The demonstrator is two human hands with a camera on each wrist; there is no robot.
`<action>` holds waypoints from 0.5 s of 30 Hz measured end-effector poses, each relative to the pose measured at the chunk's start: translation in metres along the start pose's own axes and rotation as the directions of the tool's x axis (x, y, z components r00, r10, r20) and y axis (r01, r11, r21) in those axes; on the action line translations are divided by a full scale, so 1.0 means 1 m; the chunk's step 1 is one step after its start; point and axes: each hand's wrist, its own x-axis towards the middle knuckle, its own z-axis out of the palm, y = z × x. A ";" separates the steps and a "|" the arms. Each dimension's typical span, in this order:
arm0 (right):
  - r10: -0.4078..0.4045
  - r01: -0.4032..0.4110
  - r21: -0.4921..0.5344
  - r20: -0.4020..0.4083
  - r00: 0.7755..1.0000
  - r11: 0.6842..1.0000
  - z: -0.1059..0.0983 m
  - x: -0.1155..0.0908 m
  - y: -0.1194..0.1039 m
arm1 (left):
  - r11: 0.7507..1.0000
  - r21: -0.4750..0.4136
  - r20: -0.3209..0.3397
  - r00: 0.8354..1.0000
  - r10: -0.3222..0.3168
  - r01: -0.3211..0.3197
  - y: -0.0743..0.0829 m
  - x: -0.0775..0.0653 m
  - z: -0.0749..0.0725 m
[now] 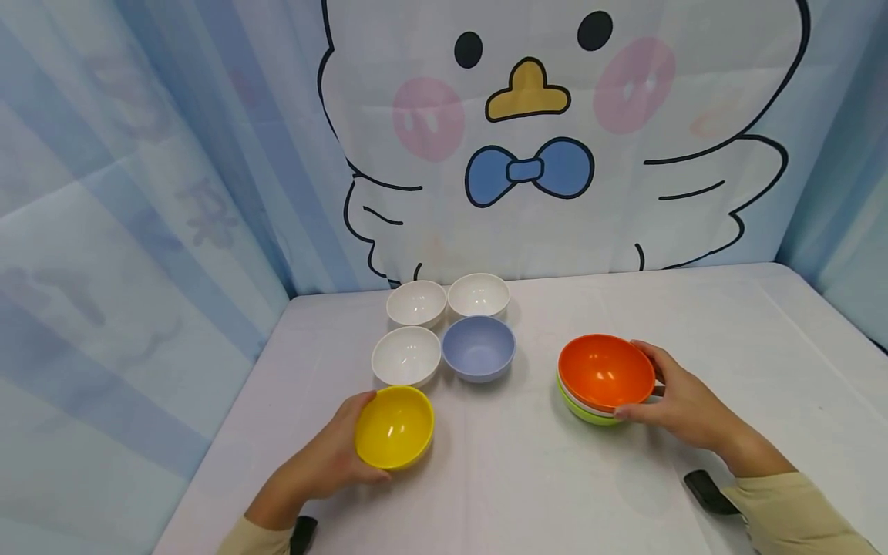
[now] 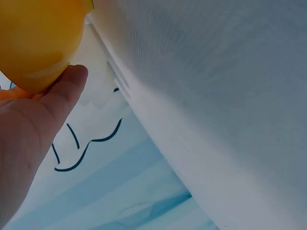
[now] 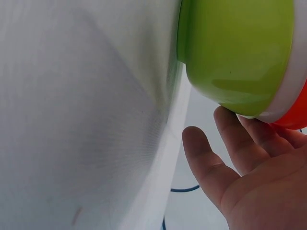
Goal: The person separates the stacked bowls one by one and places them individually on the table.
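My left hand (image 1: 333,455) grips a yellow bowl (image 1: 394,428) from its left side, thumb at the near edge and fingers toward the far edge. Seen from the left wrist, the same yellow bowl (image 2: 41,43) has the hand's fingers (image 2: 67,91) against its curved wall. On the right, a stack of bowls is held by my right hand (image 1: 683,408) at its right side. An orange bowl (image 1: 606,371) tops that stack, then a white one, with a green bowl (image 3: 240,52) lowest. Right-hand fingertips (image 3: 225,117) meet the stack's wall in the right wrist view.
Behind the yellow bowl are three white bowls, at near left (image 1: 406,356), far left (image 1: 416,304) and far right (image 1: 479,294), plus a blue bowl (image 1: 479,348). A white cloth covers the table (image 1: 527,478). A printed curtain (image 1: 610,223) hangs along the back edge.
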 end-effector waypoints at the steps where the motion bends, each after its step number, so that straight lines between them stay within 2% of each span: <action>1: 0.002 -0.002 0.000 0.001 1.000 1.000 0.000 0.000 0.000 | 1.000 0.002 0.000 1.000 -0.002 0.002 0.000 0.000 0.000; 15: 0.011 -0.011 -0.002 0.014 1.000 1.000 -0.001 0.000 0.000 | 1.000 0.001 0.038 0.999 0.018 -0.019 0.002 0.004 -0.002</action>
